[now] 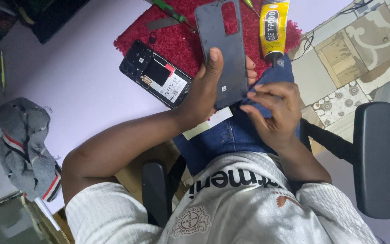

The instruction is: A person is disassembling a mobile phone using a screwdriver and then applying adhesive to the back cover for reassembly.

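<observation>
Over red mat (177, 43), left hand (204, 90) grips back cover (222, 49) (dark).

- Phone back cover (224, 43): grey plastic, matt, smooth.
- Opened phone (155, 73): glossy black parts, paper-like white label.
- Mat (177, 40): deep red cloth, fuzzy pile.
- Glue tube (273, 27): yellow, glossy (looks like soft metal or plastic).
- Rag (25, 147): grey knit cloth, rough.
- Armrest (378, 158): black, matt padding.
- Tabletop (77, 86): pale, smooth.
</observation>
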